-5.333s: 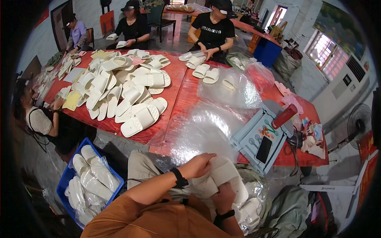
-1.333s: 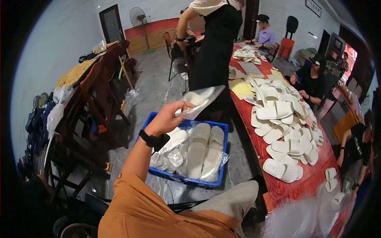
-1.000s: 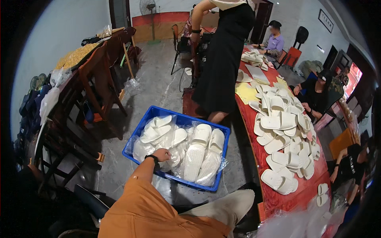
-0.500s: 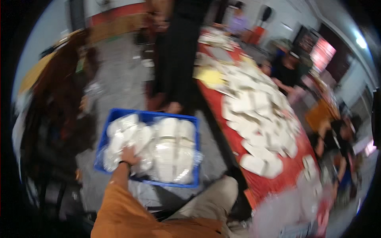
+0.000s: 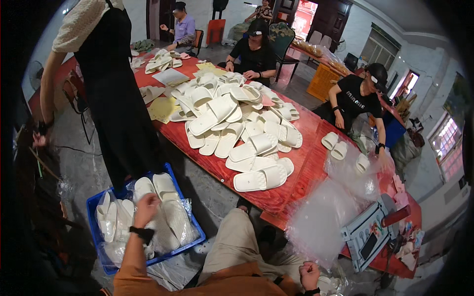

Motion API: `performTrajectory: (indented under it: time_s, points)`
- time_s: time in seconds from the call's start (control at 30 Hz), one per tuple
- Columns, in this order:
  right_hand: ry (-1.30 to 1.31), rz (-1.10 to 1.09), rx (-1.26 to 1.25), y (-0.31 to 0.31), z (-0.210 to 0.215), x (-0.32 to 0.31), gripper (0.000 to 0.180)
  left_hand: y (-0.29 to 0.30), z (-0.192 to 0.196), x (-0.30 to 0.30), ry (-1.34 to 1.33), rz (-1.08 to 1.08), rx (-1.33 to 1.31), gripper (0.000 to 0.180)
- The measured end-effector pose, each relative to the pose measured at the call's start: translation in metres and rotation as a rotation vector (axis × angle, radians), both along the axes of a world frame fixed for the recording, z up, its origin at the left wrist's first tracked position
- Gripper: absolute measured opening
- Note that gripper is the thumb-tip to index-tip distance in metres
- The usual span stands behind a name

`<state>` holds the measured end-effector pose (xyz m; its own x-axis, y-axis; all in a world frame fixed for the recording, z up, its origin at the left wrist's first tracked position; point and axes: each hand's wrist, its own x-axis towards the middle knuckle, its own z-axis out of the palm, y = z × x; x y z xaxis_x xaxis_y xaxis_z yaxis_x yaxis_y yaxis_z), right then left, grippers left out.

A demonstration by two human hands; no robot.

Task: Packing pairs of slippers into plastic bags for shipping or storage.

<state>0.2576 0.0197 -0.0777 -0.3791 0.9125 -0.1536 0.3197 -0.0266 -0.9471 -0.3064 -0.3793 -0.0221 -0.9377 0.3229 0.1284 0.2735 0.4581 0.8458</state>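
My left hand (image 5: 146,209) is over a blue crate (image 5: 183,240) at the lower left, its fingers loosely bent and apart, with no item visible in them. Beneath and around it lie white slippers (image 5: 170,224), many in clear plastic bags. My right hand (image 5: 309,275) is by my right leg at the lower edge, its fingers curled closed. What it may hold is hidden. Close by lie clear plastic bags (image 5: 318,217) at the table's near edge. A large heap of white slippers (image 5: 217,111) covers the middle of the red table (image 5: 212,170).
A person in a black dress (image 5: 111,93) stands just beyond the crate. Across the table sit two people in black and one in purple (image 5: 183,27). A grey-blue stand (image 5: 365,234) occupies the near right table corner. An orange crate (image 5: 323,84) stands behind.
The view has swung right, showing more of the table, and my right hand has come into sight. My left hand stays over the crate, now farther up among the slippers.
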Motion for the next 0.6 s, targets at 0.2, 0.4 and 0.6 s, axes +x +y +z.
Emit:
performTrajectory:
  time_s: [0.2,0.4,0.6]
  points:
    - [-0.014,0.151,0.113,-0.007,0.025,0.003,0.014,0.252,0.035,0.051,0.327,-0.491,0.110,0.051]
    - [-0.316,0.197,0.202,-0.005,0.030,0.025,0.030,0.400,0.053,0.087,0.002,-0.528,-0.190,0.066]
    - [-0.248,0.212,0.171,0.000,0.025,0.036,0.033,0.457,0.043,0.107,-0.386,-0.525,0.216,0.036]
